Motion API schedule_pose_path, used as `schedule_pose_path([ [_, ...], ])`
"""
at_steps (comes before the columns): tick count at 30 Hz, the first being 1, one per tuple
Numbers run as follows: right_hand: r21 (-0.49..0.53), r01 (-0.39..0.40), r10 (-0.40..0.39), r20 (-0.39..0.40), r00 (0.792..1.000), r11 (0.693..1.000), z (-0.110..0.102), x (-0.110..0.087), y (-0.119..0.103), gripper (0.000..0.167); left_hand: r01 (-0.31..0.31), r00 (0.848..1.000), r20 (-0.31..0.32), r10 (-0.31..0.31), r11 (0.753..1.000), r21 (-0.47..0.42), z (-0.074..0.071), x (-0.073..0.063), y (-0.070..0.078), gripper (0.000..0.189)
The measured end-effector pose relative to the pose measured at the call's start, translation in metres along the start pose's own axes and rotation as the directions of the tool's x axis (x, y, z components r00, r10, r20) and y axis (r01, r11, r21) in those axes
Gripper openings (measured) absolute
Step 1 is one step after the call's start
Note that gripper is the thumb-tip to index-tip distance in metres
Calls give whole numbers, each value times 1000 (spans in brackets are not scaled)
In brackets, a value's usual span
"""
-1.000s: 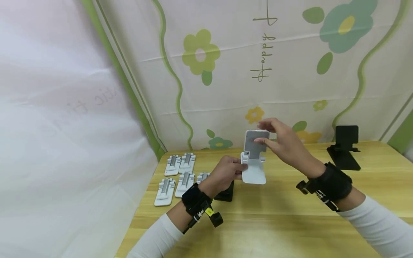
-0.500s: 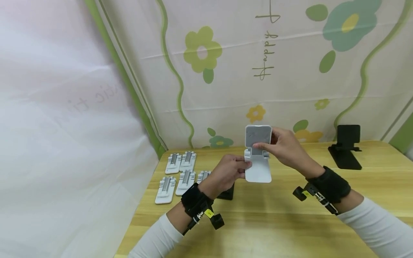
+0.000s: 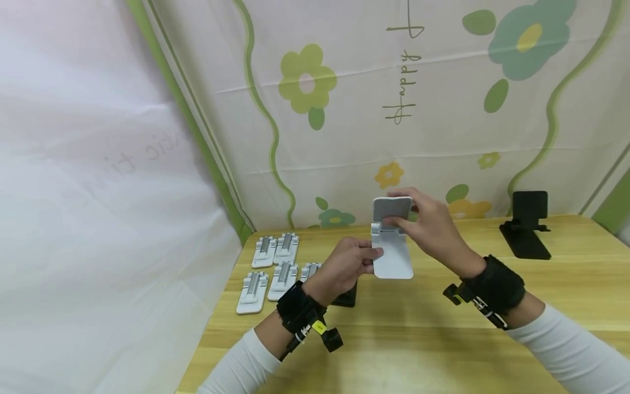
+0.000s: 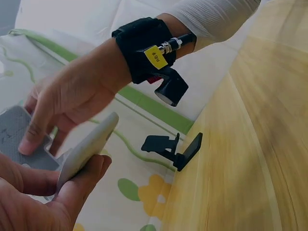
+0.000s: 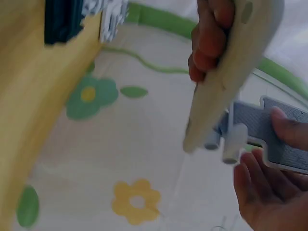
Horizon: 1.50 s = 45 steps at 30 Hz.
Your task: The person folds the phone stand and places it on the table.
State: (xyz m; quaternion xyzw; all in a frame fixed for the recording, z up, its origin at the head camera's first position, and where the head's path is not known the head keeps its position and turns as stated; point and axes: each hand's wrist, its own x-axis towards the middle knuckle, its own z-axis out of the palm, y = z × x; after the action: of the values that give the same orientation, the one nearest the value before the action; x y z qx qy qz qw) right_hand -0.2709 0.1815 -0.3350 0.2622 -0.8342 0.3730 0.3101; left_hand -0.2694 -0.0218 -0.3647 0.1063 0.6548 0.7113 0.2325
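A white folding phone stand (image 3: 392, 257) is held up above the table in the head view, its grey-padded plate raised from the base. My left hand (image 3: 342, 268) grips the base by its left edge, thumb in front. With my right hand (image 3: 430, 227) I pinch the padded plate, thumb on the grey pad (image 5: 286, 144) and fingers behind it. The plate looks foreshortened in the head view, tilted at the hinge. In the left wrist view the base edge (image 4: 89, 147) shows between thumb and fingers.
Several folded white phone stands (image 3: 253, 293) lie on the wooden table (image 3: 394, 350) at the left. A black folded stand (image 3: 346, 295) is partly hidden behind my left wrist. An unfolded black phone stand (image 3: 529, 224) stands at the back right, near the flowered curtain (image 3: 344, 137).
My right hand has closed from a loose hold onto the padded plate. The plate stood taller half a second ago and now appears tilted more. My left hand has kept its grip on the base.
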Motion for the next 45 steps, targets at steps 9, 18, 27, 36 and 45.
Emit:
schedule_pose_path([
  [9,-223,312,-319,2,948,924,-8,11,-16,33,-10,998,-69,14,998,57,-13,4,-2,24],
  [18,-288,373,-411,-85,908,882,-1,2,-27,22,-14,996,-91,17,999,33,-16,3,3,29],
  [27,-424,550,-616,-25,787,720,28,-26,-27,23,-90,990,-110,86,996,-27,-22,-1,27,36],
  [36,-267,484,-502,3,865,833,30,-28,-20,30,-91,989,-117,87,995,-30,-29,0,22,34],
  [45,226,-421,341,320,884,879,6,-15,-9,54,-91,987,-132,93,996,25,-26,1,17,35],
])
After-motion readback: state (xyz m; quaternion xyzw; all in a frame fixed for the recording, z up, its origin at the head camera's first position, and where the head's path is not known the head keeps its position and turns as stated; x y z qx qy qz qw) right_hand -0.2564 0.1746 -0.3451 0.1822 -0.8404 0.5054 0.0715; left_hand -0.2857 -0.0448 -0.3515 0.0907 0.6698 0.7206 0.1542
